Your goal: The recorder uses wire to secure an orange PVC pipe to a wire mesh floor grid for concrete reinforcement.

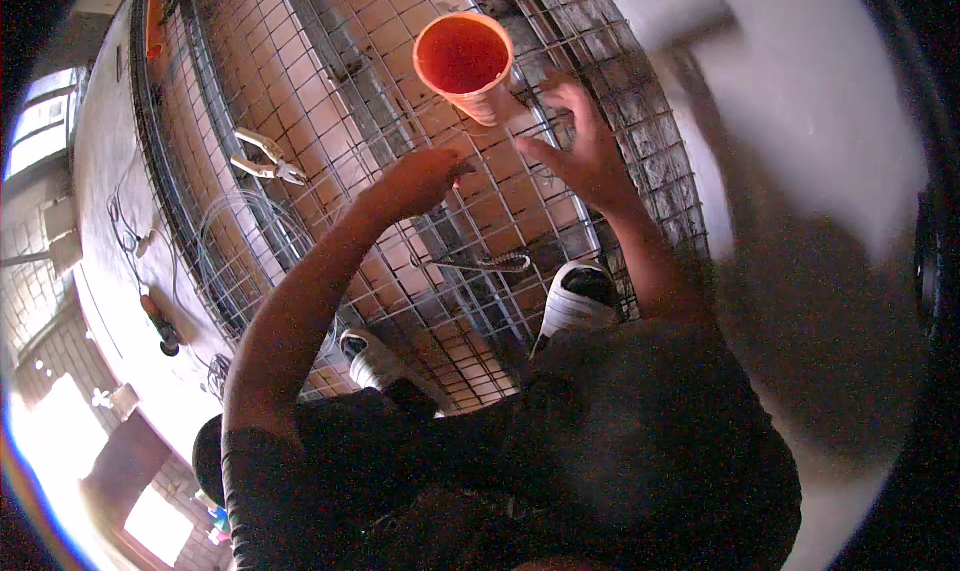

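My right hand (583, 161) is open over the wire mesh (500, 203), its thumb and fingers spread and holding nothing I can see. Just left of its fingertips an orange tube-like vessel (483, 104) with an open round mouth rests on the mesh. My left hand (425, 183) hovers lower and to the left, fingers bunched together; a small reddish spot shows at their tips, and what they hold, if anything, I cannot make out. Pale-handled pliers (262, 157) lie on the mesh, left of that hand. Between my hands and my feet lies a twisted, rope-like strip (490, 263).
Under the mesh run metal channels and reddish blocks. A coil of thin wire (235, 241) lies to the left. Past the mesh edge are a screwdriver-like tool (158, 323) and a dark cable (130, 226). An orange pipe (154, 16) is at the far left. My white shoes (580, 296) stand on the mesh.
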Demonstrator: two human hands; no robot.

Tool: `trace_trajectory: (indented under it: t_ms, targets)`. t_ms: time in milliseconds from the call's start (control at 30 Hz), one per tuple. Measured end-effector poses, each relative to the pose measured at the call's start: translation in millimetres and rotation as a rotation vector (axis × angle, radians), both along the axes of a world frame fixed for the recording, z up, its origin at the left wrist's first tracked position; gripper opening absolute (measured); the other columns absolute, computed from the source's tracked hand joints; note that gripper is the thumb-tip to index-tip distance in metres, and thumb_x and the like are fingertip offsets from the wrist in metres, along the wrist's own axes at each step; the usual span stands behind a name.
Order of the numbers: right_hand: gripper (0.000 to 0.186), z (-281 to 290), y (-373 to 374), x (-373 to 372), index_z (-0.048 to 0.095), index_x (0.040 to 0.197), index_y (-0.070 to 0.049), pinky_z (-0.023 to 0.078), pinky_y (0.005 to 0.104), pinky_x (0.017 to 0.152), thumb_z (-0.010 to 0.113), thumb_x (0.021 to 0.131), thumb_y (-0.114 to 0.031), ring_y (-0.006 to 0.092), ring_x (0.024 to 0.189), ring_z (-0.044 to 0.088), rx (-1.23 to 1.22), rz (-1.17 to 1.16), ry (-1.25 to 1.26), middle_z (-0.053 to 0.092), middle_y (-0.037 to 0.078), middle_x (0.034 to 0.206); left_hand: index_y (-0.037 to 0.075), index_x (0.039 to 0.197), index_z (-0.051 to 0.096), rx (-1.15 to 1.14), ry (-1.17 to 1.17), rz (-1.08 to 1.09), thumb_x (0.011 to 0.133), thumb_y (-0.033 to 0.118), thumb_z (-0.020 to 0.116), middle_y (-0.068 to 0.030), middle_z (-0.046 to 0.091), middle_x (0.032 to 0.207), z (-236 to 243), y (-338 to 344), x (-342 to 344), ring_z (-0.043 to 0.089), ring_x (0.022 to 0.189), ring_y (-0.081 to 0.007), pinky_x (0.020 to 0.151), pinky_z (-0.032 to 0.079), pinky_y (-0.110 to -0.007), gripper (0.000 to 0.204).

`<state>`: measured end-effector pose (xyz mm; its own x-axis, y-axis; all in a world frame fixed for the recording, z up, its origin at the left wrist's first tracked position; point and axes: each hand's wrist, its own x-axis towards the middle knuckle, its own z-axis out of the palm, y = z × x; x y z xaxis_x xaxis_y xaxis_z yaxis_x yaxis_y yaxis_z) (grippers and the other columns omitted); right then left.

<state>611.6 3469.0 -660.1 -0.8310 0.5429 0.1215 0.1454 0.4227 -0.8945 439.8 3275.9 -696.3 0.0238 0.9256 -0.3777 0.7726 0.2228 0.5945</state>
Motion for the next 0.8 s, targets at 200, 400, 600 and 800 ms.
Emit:
trace_trajectory:
  t_ms: [200, 400, 600, 800]
  targets:
    - [0.076, -15, -4, -59, 0.044, 0.126, -0.002, 0.041, 0.0388, 0.095, 0.082, 0.064, -0.025, 0.0291, 0.112, 0.052, -0.15, 0.243, 0.086, 0.054, 0.018, 0.117, 0.008, 0.102, 0.063, 0.377, -0.039, 0.089, 0.081, 0.009, 0.055, -0.0147, 0.061, 0.086, -3, 17, 33, 0.061, 0.085, -0.032, 0.073, 0.05, -0.043, 0.023]
    - [0.053, -21, 17, -62, 0.059, 0.109, -0.004, 0.047, 0.0363, 0.086, 0.08, 0.065, -0.024, 0.0236, 0.096, 0.061, -0.071, 0.256, -0.013, 0.064, 0.01, 0.103, 0.008, 0.095, 0.062, 0.419, 0.05, 0.187, 0.078, 0.011, 0.057, -0.0122, 0.062, 0.085, 9, 19, 39, 0.061, 0.084, -0.0323, 0.074, 0.05, -0.044, 0.017]
    - [0.044, -27, 46, -68, 0.062, 0.107, -0.004, 0.047, 0.0333, 0.086, 0.074, 0.074, -0.03, 0.0196, 0.096, 0.062, 0.069, 0.28, -0.067, 0.066, 0.008, 0.103, 0.01, 0.09, 0.062, 0.57, 0.097, 0.274, 0.076, 0.012, 0.059, -0.0098, 0.062, 0.083, 22, 29, 39, 0.061, 0.082, -0.0299, 0.074, 0.048, -0.042, 0.015]
    - [0.044, -17, 50, -74, 0.061, 0.109, -0.005, 0.046, 0.0329, 0.088, 0.075, 0.074, -0.028, 0.018, 0.098, 0.061, 0.045, 0.36, -0.093, 0.065, 0.007, 0.105, 0.011, 0.095, 0.064, 0.619, 0.272, 0.031, 0.075, 0.013, 0.061, -0.0081, 0.063, 0.088, -4, 26, 27, 0.061, 0.086, -0.0275, 0.076, 0.05, -0.041, 0.021]
